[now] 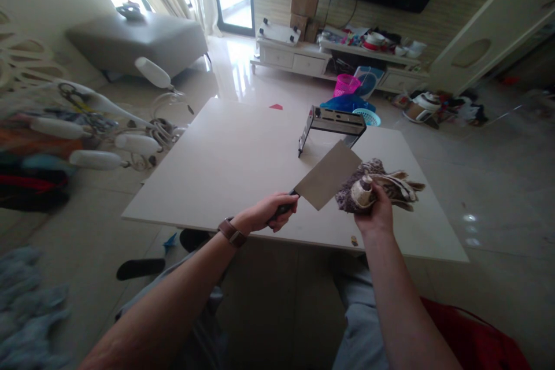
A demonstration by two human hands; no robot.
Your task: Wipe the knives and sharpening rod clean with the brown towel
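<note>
My left hand (271, 212), with a brown watch on the wrist, is closed around the dark handle of a cleaver (328, 176). The wide flat blade points up and to the right above the pale table (234, 162). My right hand (376, 209) grips a bunched brown and cream cloth (381, 188) right beside the blade's right edge, touching or nearly touching it. A black metal knife rack (332, 125) stands on the table just behind the blade.
A drying rack with white parts (113, 139) stands left of the table. Behind are a grey ottoman (143, 40), a white TV cabinet (329, 58) with clutter, a pink basket (346, 84) and a blue basket (367, 117). A black slipper (139, 268) lies on the floor.
</note>
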